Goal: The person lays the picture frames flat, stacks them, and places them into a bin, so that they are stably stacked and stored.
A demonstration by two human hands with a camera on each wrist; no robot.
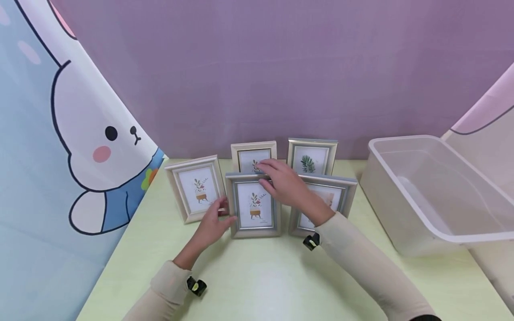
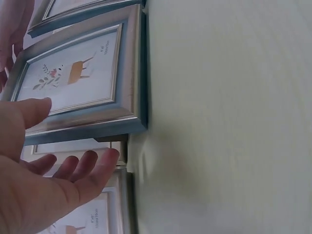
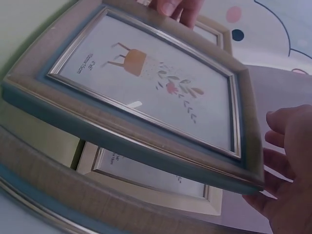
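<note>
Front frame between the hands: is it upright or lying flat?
Upright: in the head view, the front frame shows its face toward the camera, its bottom edge down at the table.

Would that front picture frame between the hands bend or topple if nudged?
The picture frame would probably stay stiff, given its thick border. Standing upright on a narrow bottom edge, it might tip if pushed near the top.

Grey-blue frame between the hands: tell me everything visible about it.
The rectangular grey-blue and beige picture frame, seemingly wood or plastic, has a silvery inner edge around a white print of a flowering plant in an orange legged pot. It stands on its short edge on the pale green table. The right hand is at its top, the left hand beside it; contact is unclear.
</note>
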